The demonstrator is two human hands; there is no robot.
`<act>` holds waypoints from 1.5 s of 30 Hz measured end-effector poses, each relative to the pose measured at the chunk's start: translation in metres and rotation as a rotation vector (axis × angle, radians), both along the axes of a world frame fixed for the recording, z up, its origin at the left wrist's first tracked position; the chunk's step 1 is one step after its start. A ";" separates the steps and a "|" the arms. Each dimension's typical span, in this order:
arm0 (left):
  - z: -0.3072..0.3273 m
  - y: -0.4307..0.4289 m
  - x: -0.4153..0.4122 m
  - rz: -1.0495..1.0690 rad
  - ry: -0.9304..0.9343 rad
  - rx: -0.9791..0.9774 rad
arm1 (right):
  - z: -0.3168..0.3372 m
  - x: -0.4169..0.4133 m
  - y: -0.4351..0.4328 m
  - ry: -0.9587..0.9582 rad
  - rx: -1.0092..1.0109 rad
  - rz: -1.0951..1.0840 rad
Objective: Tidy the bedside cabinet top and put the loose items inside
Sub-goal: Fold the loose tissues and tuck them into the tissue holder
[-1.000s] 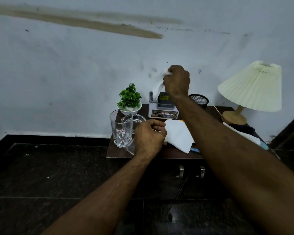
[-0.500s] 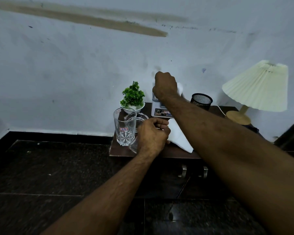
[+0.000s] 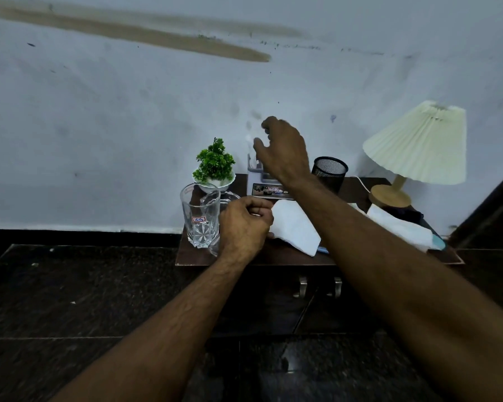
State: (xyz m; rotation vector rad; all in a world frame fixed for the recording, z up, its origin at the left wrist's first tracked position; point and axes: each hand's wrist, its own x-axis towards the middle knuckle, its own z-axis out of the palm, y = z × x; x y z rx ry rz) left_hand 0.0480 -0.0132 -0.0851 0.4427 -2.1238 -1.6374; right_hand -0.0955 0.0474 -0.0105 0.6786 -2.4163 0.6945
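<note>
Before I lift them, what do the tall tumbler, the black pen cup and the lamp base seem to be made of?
Tall tumbler: clear glass, glossy; see-through, with cut facets low down.
Black pen cup: probably metal mesh, matt; its wall shows fine perforations.
Lamp base: likely light wood, smooth and dull; a pale tan disc and stem, grain too faint to confirm.

Pale bluish wall [image 3: 128,126] behind everything, with a long brown smear [image 3: 145,33] across its upper part and small dark specks to the right of the smear. Black skirting band [image 3: 84,236] along the wall's foot. Below the wall, dark speckled stone floor [image 3: 70,300] with thin tile joints. Dark brown panel or door edge [image 3: 494,216] at the wall's far right end, partly cut off; what it is exactly can't be told.
</note>
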 end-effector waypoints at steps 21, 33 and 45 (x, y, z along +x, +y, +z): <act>-0.003 0.001 0.002 -0.036 0.024 -0.111 | -0.110 0.103 0.107 -0.055 0.298 0.155; -0.005 -0.002 -0.002 -0.019 0.031 0.074 | -0.088 0.103 0.102 -0.138 -0.316 0.084; 0.006 0.010 0.001 -0.212 -0.025 0.616 | -0.039 0.097 0.097 -0.583 -1.284 0.244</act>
